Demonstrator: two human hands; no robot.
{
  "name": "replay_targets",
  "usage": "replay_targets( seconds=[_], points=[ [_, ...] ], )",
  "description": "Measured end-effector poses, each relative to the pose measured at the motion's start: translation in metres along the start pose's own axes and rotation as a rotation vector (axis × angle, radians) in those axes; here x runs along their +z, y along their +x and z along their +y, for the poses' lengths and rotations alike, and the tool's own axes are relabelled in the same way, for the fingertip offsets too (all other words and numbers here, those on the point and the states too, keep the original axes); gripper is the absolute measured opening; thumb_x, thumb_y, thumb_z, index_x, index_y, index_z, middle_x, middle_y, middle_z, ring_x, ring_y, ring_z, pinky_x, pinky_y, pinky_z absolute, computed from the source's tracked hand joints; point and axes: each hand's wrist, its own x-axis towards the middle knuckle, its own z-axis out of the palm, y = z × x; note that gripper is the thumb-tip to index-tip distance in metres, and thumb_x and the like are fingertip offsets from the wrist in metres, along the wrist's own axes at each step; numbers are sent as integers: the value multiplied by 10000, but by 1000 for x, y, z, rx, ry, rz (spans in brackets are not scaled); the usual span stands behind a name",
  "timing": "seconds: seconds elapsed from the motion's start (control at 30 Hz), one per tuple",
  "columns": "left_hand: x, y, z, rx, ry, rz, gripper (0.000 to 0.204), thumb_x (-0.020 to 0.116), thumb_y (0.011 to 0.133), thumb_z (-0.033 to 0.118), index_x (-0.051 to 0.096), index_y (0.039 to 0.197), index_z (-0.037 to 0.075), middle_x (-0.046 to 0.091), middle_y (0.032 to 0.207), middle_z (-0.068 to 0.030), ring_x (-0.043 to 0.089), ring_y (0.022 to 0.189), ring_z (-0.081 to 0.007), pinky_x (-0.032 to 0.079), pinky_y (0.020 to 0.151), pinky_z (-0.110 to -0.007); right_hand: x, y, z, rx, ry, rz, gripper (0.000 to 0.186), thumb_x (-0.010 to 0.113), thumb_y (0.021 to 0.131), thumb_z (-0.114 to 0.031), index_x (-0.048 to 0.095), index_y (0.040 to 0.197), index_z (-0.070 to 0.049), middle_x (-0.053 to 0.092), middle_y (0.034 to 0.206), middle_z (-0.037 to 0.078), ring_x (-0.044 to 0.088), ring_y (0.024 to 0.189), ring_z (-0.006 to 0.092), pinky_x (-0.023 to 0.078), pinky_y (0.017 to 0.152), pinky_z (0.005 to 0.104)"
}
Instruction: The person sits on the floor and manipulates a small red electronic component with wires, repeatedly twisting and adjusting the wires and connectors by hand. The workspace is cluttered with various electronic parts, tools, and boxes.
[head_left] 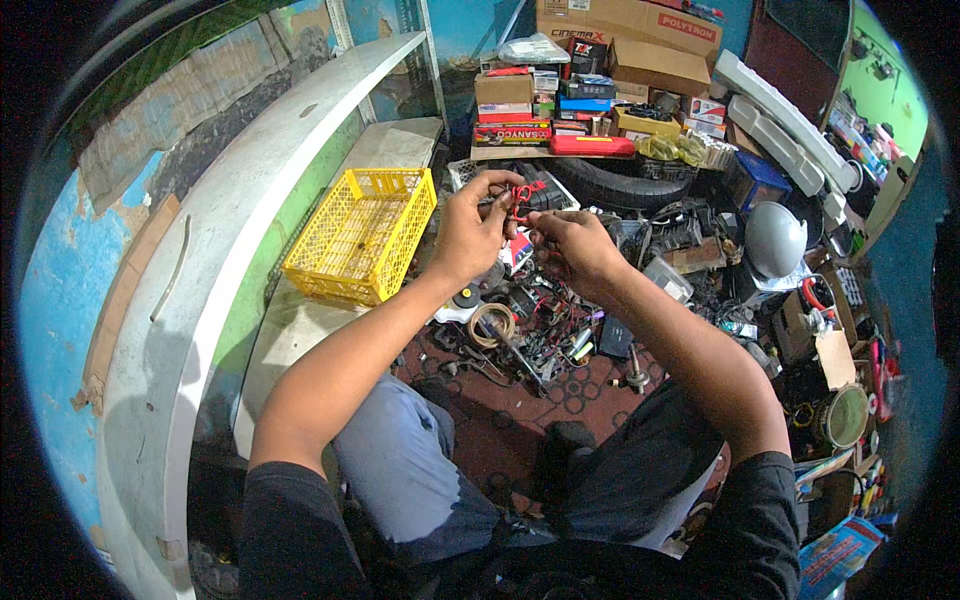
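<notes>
Both my hands are raised over the clutter in the middle of the view. My left hand (477,225) grips a small black part (530,197) with a looped red wire (519,200), fingers curled round it. My right hand (575,245) has its fingers pinched on the red wire just right of my left fingertips. The black part's exact shape is partly hidden by my fingers. Below lies a jumble of cables, tools and parts (525,360), with a coil of tan hose (490,316).
A yellow crate (310,265) sits left on a ledge beside a long white board (145,360). Stacked boxes (590,110), a black tire (620,190) and a grey helmet (775,240) stand behind and right. My knees frame the patterned red floor (510,420).
</notes>
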Motion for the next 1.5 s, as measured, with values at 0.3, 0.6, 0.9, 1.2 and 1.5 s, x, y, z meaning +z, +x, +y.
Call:
replay_targets(
  seconds=[0.3,0.6,0.9,1.2,1.5],
  points=[
    [-10,6,-11,-84,41,100,111,514,934,-11,559,1035,-9,634,790,-61,611,581,-97,469,482,-240,4,0,0,-358,-276,46,176,651,881,-166,663,897,9,688,803,101,625,667,168,481,625,277],
    [-8,1,6,-229,41,-48,210,527,940,40,622,1120,-11,665,965,-71,626,837,-119,506,757,-273,4,-7,-8,-661,-848,239,204,654,828,-155,650,863,46,672,785,219,690,758,312,512,683,380],
    [-8,-2,2,162,321,-159,311,660,905,206,642,1151,16,680,1055,-86,642,906,-137,522,799,-312,-7,5,-3,-523,-684,281,280,608,841,-217,671,853,55,659,724,205,661,683,262,486,658,393],
    [-11,0,17,-113,284,-47,342,600,949,312,693,947,-17,681,737,-43,584,655,-80,478,607,-260,-2,0,-4,-505,-640,70,292,612,894,-242,673,852,41,635,660,105,586,604,171,470,602,355],
    [-12,-2,-8,-60,170,-156,261,544,973,196,661,997,-37,675,753,-56,607,633,-76,495,566,-267,7,-11,-15,-654,-926,242,257,631,807,-201,653,817,56,634,682,219,636,603,303,482,607,393]
  ],
)
